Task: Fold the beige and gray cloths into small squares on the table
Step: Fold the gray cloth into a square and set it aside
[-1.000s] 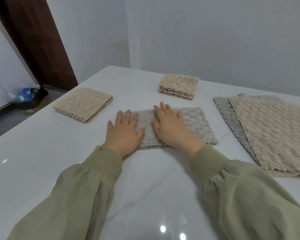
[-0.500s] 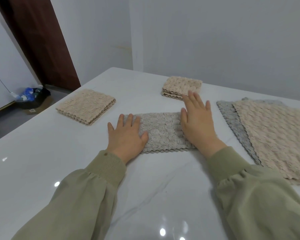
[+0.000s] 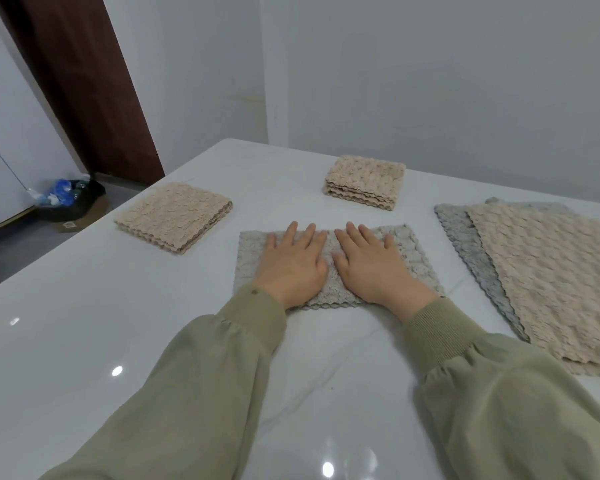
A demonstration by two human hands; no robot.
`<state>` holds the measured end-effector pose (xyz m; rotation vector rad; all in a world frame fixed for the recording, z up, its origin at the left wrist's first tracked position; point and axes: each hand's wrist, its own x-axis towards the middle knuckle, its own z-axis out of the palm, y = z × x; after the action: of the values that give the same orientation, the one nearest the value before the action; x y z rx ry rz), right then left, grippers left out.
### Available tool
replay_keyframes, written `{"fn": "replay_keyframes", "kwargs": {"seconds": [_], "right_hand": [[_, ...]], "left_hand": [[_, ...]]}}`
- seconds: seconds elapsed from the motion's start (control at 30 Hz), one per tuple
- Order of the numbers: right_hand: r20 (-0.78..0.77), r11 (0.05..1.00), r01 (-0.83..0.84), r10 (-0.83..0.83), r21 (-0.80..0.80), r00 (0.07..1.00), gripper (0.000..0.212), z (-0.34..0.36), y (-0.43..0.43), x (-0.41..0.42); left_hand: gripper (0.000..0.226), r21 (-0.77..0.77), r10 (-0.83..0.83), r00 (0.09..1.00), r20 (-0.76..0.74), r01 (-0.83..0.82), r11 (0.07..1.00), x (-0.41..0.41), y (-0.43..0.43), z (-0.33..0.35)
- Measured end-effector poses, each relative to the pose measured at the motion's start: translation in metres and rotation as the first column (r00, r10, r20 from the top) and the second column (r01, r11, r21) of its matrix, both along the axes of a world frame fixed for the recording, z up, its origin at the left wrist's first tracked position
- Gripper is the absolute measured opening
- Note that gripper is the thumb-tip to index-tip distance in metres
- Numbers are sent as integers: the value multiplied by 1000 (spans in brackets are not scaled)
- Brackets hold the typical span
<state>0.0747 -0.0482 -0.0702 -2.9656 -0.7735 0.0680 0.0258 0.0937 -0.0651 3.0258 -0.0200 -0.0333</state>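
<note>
A gray cloth [image 3: 414, 258], folded into a rectangle, lies on the white table [image 3: 84, 341] in front of me. My left hand [image 3: 293, 266] and my right hand [image 3: 369, 266] both rest flat on it, side by side, fingers straight. A folded beige cloth [image 3: 174, 216] sits to the left. A smaller, thicker folded beige square [image 3: 365, 181] lies beyond the gray cloth. At the right, an unfolded beige cloth [image 3: 548, 275] lies on top of unfolded gray cloths [image 3: 471, 247].
The table's far edge meets a grey wall. Its left edge drops to the floor, where a cardboard box with a dark bag of blue rubbish [image 3: 68, 194] stands beside a brown door frame [image 3: 84, 81].
My right hand slid out to the cloth's right end half a second ago and has come back to the middle beside my left hand, which moved inward onto the cloth.
</note>
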Motion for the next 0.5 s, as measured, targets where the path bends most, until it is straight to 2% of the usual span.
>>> {"fn": "replay_keyframes", "kwargs": {"seconds": [0.2, 0.37, 0.5], "right_hand": [[-23, 998, 61, -61, -3, 998, 57, 0, -13, 7], [-49, 978, 208, -208, -8, 977, 59, 1, -39, 22], [-62, 976, 219, -219, 0, 974, 60, 0, -43, 24]], "left_hand": [[62, 40, 75, 996, -49, -73, 996, -8, 32, -4], [65, -18, 153, 986, -73, -155, 988, -19, 52, -4], [66, -27, 178, 982, -62, -180, 983, -23, 54, -5]]}}
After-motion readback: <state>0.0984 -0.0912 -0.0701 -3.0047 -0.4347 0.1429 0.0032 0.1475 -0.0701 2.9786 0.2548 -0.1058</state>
